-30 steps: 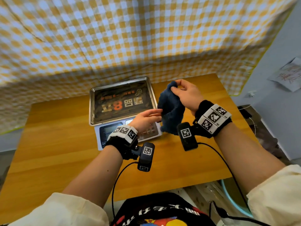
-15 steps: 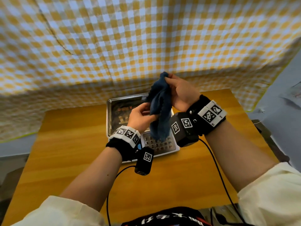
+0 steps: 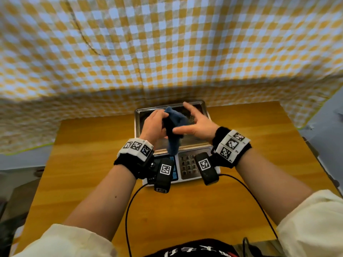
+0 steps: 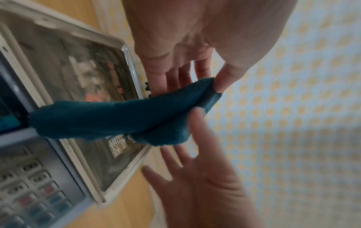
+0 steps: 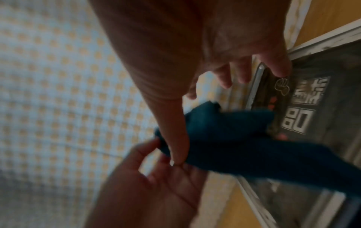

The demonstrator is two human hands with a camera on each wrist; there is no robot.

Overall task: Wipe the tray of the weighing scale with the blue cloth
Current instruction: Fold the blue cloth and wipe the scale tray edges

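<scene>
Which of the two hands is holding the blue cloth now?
The left hand: it pinches the blue cloth between thumb and fingers. The right hand has spread, straight fingers and grips nothing.

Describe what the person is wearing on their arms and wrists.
Both forearms are bare, with cream sleeves pushed up toward the elbows. Each wrist carries a black band topped by a white strip of square black-and-white markers. A small black camera block, with its own marker, hangs under each wrist, and a thin black cable runs back toward the body. The hands wear no gloves.

Glossy metal tray point(image 3: 137, 115), fuzzy cloth point(image 3: 173, 127)
</scene>
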